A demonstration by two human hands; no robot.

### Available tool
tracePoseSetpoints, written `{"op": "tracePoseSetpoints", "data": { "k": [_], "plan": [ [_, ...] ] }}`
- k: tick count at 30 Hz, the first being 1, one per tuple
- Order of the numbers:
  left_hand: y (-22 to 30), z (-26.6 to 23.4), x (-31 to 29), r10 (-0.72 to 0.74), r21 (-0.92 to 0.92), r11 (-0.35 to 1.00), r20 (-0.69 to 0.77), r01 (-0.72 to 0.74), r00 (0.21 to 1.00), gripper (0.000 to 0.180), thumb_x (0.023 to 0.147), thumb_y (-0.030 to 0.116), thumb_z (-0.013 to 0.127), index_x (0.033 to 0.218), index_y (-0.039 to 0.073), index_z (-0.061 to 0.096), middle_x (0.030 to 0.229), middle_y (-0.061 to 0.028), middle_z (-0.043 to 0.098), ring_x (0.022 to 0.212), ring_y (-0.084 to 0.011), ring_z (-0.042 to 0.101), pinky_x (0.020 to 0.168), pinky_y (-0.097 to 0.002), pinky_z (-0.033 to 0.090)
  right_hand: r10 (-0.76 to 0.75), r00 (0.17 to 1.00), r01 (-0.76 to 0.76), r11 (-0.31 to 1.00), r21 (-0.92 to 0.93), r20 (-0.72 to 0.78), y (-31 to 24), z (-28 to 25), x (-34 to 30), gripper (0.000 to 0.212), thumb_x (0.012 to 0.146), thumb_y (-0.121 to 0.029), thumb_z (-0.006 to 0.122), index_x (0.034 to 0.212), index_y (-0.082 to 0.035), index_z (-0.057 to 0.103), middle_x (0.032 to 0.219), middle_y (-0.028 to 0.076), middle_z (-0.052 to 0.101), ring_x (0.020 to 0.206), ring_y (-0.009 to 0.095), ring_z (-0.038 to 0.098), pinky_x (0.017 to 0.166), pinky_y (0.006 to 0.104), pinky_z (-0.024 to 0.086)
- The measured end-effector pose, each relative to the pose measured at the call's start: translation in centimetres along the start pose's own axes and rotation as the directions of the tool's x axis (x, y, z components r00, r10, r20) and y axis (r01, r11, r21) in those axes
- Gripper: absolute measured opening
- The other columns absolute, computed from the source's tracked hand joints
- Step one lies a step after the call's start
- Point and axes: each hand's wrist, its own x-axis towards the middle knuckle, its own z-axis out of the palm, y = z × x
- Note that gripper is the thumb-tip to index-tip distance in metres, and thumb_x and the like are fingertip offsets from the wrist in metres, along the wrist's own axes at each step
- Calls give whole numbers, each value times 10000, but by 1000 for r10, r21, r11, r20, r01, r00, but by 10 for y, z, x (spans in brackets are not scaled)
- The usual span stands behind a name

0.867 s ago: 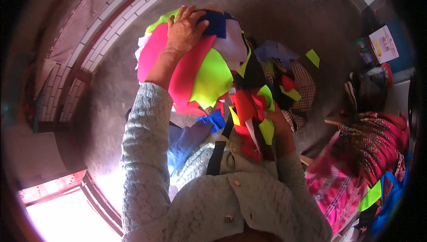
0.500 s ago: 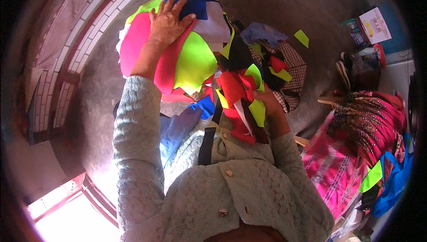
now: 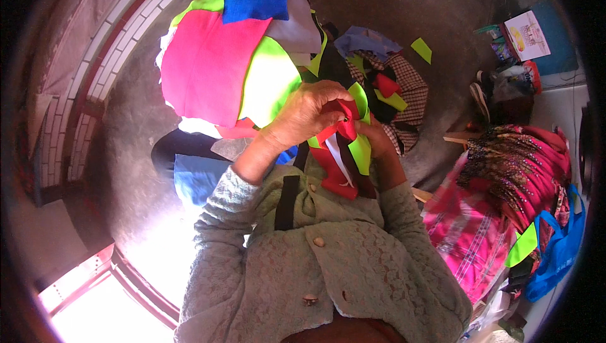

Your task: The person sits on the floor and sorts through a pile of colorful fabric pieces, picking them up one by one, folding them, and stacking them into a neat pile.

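Observation:
In front of my chest, my right hand (image 3: pixel 379 139) is closed round a bundle of fabric scraps (image 3: pixel 360 153), red, yellow-green, white and dark. My left hand (image 3: pixel 300 114) pinches a red fabric scrap (image 3: pixel 345 127) at the top of that bundle; its fingertips are partly hidden by the cloth. Beyond my left hand rests a rounded heap covered with a large pink cloth piece (image 3: pixel 214 68), a yellow-green piece (image 3: pixel 270 84), a blue piece (image 3: pixel 255 2) and a greyish-lilac piece (image 3: pixel 303 30). Neither hand touches those top pieces.
On the floor beyond my right hand lie a checked cloth (image 3: pixel 410 94) with scraps on it and a lone yellow-green scrap (image 3: pixel 421 50). To the right are pink fabric (image 3: pixel 467 229), a blue bag (image 3: pixel 555 248), a shoe (image 3: pixel 481 100) and a white printed box (image 3: pixel 528 35). A brick-patterned edge (image 3: pixel 117 46) curves at the left.
My left hand has left the top of the cloth heap and come back toward me, closing on a red scrap in the bundle. My right hand still holds the bundle.

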Motion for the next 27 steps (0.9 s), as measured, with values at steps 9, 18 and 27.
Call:
{"op": "tracePoseSetpoints", "data": {
  "k": [9, 18, 27],
  "plan": [
    [8, -6, -5, 5, 113, 993, -316, 33, 949, 158, 829, -66, 584, 956, 23, 615, 938, -47, 594, 844, -122, 579, 762, -218, 458, 81, 994, -77, 996, 53, -78, -4, 5, -2, 643, 815, -75, 614, 1395, -84, 337, 1191, 62, 555, 1024, 169, 561, 879, 306, 458],
    [22, -20, -3, -29, -114, 993, -467, -28, 884, 183, 871, -70, 537, 1021, 32, 567, 894, -19, 584, 806, -82, 529, 725, -221, 452, 33, 998, -39, 992, -116, -57, 1, -5, 2, 699, 785, -97, 635, 1405, -71, 315, 1233, 72, 519, 1104, 199, 510, 946, 334, 405],
    [48, -56, 3, 19, -354, 914, -454, -200, 891, 146, 903, 27, 552, 1049, 29, 562, 989, -12, 584, 925, -103, 541, 853, -244, 421, 44, 997, -52, 990, -129, -66, 2, -5, -1, 716, 797, -103, 627, 1427, -107, 287, 1243, 63, 513, 1115, 194, 504, 955, 335, 398]
  ]
}}
